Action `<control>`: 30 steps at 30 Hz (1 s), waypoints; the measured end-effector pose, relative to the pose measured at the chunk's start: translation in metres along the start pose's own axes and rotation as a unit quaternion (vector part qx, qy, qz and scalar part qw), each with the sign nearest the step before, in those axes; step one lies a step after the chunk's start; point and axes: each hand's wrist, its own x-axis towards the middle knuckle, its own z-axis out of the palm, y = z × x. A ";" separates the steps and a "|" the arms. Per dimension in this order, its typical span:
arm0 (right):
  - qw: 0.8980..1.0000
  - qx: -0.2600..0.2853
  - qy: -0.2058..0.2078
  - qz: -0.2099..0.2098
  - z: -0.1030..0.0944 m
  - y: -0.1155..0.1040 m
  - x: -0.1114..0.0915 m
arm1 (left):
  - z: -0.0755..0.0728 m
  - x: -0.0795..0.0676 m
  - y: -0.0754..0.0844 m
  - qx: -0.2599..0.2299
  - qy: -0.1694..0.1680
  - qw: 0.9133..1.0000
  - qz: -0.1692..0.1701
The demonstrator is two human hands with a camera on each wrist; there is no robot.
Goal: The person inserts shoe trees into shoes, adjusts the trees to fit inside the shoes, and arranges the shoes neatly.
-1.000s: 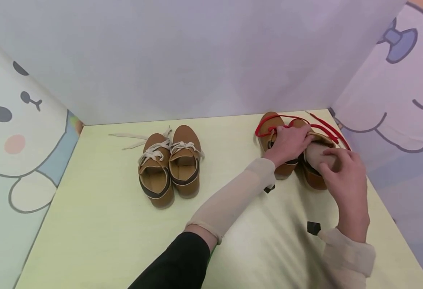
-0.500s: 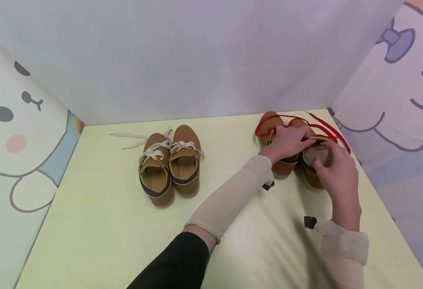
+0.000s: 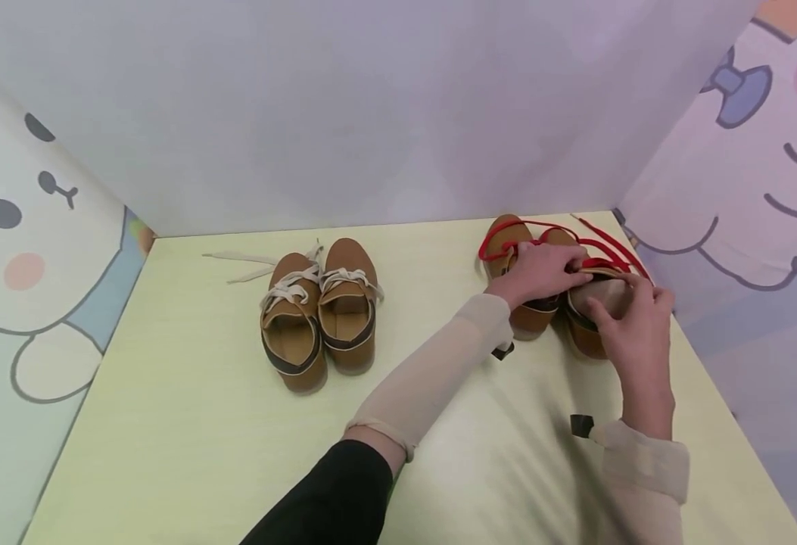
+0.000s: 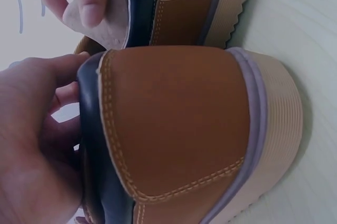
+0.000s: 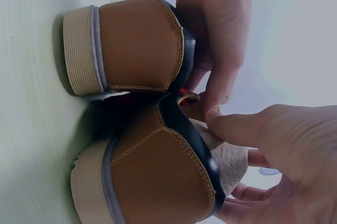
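Note:
In the head view, a pair of brown shoes with red laces (image 3: 602, 248) stands at the back right, toes away from me. My left hand (image 3: 540, 270) reaches over the left shoe (image 3: 526, 324) of this pair, its fingers holding the tongue of the right shoe (image 3: 585, 342). My right hand (image 3: 636, 325) grips a pale insole (image 5: 234, 165) between thumb and fingers. The insole is partly inside the right shoe, its front end hidden. In the right wrist view, the two thumbs meet near the tongue.
Another pair of brown shoes (image 3: 319, 314), with cream laces (image 3: 291, 289), stands left of centre on the pale yellow table (image 3: 187, 424). Their loose lace ends trail left. A pale curtain-like wall (image 3: 371, 113) rises behind the table's back edge, with cartoon-printed sides at left and right.
My right hand has moved forward and slightly left, and the insole has gone farther into the shoe. My left hand has barely moved.

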 end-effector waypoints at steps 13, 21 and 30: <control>0.993 -0.033 0.107 -0.042 0.013 0.010 -0.002 | 0.007 0.000 0.005 -0.001 -0.014 1.000 -0.017; 0.990 -0.035 0.135 -0.037 0.022 0.006 0.001 | 0.004 0.000 0.004 0.007 -0.010 1.000 -0.019; 0.985 -0.054 0.157 -0.039 0.028 0.004 -0.001 | 0.002 -0.001 0.002 0.005 -0.008 1.000 -0.017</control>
